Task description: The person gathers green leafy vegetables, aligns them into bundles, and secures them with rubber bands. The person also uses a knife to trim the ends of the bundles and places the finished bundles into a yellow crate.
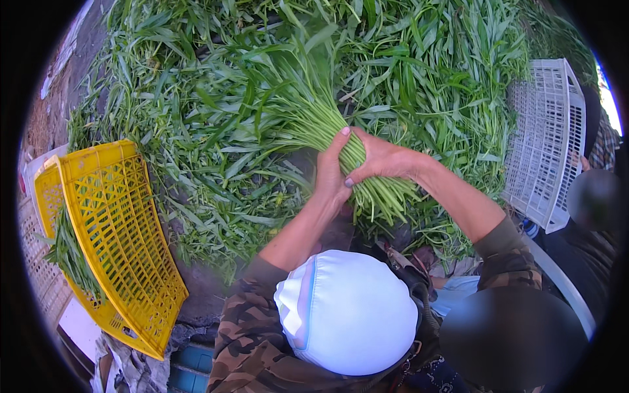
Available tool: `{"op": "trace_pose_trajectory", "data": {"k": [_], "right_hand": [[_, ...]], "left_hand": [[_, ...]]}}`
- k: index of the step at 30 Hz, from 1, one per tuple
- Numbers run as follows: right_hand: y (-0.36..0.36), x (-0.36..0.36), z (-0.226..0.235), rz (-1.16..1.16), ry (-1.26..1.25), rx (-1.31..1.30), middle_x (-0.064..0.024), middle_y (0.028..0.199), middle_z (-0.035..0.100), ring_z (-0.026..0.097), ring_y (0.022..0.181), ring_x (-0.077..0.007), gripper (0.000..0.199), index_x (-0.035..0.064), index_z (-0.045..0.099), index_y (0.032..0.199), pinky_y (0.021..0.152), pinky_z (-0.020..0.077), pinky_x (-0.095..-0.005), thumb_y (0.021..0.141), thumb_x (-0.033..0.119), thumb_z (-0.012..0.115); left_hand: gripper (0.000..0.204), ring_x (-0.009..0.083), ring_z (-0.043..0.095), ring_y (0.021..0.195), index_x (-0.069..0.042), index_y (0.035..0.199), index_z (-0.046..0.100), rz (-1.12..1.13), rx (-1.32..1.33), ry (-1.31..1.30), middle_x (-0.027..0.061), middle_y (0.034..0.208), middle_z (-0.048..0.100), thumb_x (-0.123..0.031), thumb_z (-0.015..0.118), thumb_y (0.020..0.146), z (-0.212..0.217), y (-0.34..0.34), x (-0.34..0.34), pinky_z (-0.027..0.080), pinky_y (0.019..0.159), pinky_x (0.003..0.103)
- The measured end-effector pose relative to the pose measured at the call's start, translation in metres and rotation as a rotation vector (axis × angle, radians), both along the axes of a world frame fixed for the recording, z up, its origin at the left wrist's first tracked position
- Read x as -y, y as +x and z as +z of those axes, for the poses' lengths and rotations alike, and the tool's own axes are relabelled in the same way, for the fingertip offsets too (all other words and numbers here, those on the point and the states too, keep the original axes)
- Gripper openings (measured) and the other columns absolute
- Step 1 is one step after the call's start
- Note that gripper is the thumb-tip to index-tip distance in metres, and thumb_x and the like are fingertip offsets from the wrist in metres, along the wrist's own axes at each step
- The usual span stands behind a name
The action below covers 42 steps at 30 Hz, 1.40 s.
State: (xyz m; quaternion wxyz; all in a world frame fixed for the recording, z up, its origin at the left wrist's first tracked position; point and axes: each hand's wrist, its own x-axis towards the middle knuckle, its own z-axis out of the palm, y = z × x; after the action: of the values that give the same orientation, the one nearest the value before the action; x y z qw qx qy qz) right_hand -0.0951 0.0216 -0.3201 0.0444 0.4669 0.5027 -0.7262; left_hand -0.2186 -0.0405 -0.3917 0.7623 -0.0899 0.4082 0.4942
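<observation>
Left hand point(331, 171) and right hand point(380, 159) clamp the soft, light bundle of long green leafy stalks point(314, 118) at its firmer stem end.

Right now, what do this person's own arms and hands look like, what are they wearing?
Both hands, left hand and right hand, are bare, with no gloves. The forearms are uncovered too. Camouflage-patterned sleeves in green and brown, left sleeve and right sleeve, are pushed up to about the elbows. No rings or watch are visible.

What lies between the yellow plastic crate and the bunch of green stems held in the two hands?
In the head view, loose long-leaved greens cover the ground between the yellow plastic crate and the held bunch of green stems.
</observation>
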Motion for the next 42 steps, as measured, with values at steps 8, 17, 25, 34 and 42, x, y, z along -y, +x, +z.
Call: {"op": "trace_pose_trajectory", "data": {"k": [8,17,25,34,42], "right_hand": [[0.018,0.003,-0.046,-0.15,-0.029,-0.103,-0.0086,0.134,0.051,0.047,0.123,-0.0166,0.093,0.0049,0.028,0.149,0.105,0.0389,-0.031,0.067,-0.008,0.069],[0.02,0.003,-0.037,-0.196,-0.035,-0.219,-0.0075,0.131,0.052,0.048,0.121,-0.0176,0.089,0.0035,0.031,0.147,0.106,0.0368,-0.0316,0.066,-0.006,0.067],[0.034,-0.006,-0.023,-0.229,-0.134,-0.248,-0.0079,0.125,0.057,0.055,0.111,-0.0167,0.078,0.0054,0.036,0.144,0.095,0.0457,-0.0305,0.071,-0.002,0.063],[0.036,-0.002,-0.033,-0.281,-0.245,-0.354,-0.0094,0.131,0.055,0.056,0.114,-0.0175,0.081,0.0064,0.033,0.146,0.096,0.0493,-0.0322,0.071,-0.003,0.064],[0.033,-0.007,-0.03,-0.237,-0.213,-0.326,-0.008,0.127,0.057,0.057,0.11,-0.0163,0.08,0.0064,0.037,0.144,0.094,0.0505,-0.0318,0.07,-0.001,0.066]], "left_hand": [[0.059,0.0242,0.058,0.109,-0.009,0.121,0.056,-0.084,-0.065,0.017,0.0089,0.116,0.062,-0.058,0.059,0.089,0.009,0.009,-0.012,0.046,0.098,0.044],[0.072,0.0252,0.055,0.115,-0.008,0.126,0.051,-0.123,-0.158,-0.07,0.0102,0.122,0.058,-0.068,0.056,0.087,0.009,0.018,-0.026,0.045,0.101,0.046],[0.074,0.0264,0.052,0.119,-0.007,0.136,0.044,-0.265,-0.079,0.058,0.0115,0.13,0.054,-0.066,0.047,0.092,0.011,0.008,-0.024,0.042,0.103,0.048],[0.067,0.0265,0.048,0.125,-0.007,0.144,0.034,-0.381,-0.11,0.117,0.0134,0.143,0.044,-0.056,0.036,0.099,0.03,-0.024,0.009,0.041,0.103,0.052],[0.041,0.0275,0.062,0.109,0.005,0.129,0.049,-0.701,-0.624,0.402,0.0139,0.123,0.062,-0.004,0.045,0.089,0.017,-0.042,0.003,0.047,0.098,0.041]]}}
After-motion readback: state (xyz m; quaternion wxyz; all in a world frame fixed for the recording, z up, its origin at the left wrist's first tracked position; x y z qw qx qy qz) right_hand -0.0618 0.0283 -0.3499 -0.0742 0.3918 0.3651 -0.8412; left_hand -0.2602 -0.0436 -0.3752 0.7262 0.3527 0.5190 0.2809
